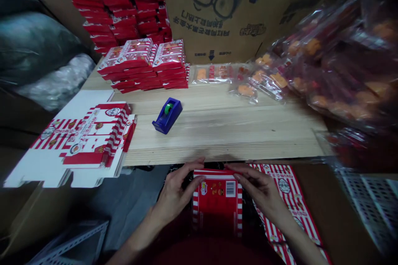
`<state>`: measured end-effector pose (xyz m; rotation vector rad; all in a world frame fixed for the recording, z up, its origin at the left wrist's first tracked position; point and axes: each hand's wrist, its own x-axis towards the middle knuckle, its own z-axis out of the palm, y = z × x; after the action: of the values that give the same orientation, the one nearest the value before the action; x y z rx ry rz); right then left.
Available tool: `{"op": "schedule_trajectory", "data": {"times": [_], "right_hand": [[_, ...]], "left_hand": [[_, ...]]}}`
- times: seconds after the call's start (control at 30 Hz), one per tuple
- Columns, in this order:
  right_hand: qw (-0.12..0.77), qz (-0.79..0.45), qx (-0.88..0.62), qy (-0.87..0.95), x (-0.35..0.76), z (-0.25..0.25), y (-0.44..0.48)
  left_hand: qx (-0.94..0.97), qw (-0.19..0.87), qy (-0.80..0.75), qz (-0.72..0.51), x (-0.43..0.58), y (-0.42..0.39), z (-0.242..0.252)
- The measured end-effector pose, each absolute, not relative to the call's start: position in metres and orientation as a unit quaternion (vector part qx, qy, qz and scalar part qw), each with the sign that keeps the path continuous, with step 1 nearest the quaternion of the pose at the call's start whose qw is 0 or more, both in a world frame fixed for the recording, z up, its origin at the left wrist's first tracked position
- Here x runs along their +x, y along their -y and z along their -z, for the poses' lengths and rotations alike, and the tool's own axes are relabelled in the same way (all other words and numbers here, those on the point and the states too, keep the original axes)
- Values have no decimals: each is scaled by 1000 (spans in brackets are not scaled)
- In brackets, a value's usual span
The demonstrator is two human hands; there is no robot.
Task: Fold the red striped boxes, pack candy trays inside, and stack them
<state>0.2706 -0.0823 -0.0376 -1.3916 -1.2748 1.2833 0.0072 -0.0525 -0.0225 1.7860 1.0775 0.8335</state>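
Left hand (175, 194) and right hand (259, 190) pinch a red carton (217, 203); tape dispenser (167, 116), stacked boxes (143, 66) stand on the wooden table (224, 132) beyond.

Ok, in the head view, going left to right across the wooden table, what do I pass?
Flat red-and-white printed box blanks, blue tape dispenser, clear bags of orange pieces.
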Motion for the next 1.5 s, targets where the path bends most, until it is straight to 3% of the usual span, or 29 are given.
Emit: {"op": "schedule_trajectory", "data": {"times": [0.2, 0.33, 0.57, 0.8, 1.13, 1.23, 1.4, 1.5], "right_hand": [[423, -516, -533, 520, 268, 34, 83], [437, -593, -497, 459, 266, 19, 83], [328, -751, -449, 355, 271, -10, 62], [304, -836, -424, 169, 270, -10, 70], [350, -815, -444, 123, 271, -7, 93], [352, -761, -489, 241, 271, -6, 86], [369, -541, -502, 565, 272, -8, 71], [353, -514, -499, 602, 272, 10, 63]], "left_hand": [[655, 479, -456, -365, 6, 58, 23], [677, 457, -416, -401, 4, 62, 8], [754, 411, -353, -371, 0, 66, -15], [762, 419, -347, -350, -1, 71, -20], [726, 481, -345, -350, 0, 74, -20], [704, 486, -372, -361, 4, 69, -15], [591, 551, -467, -360, 9, 40, -2], [527, 625, -464, -342, 8, 24, 13]]}}
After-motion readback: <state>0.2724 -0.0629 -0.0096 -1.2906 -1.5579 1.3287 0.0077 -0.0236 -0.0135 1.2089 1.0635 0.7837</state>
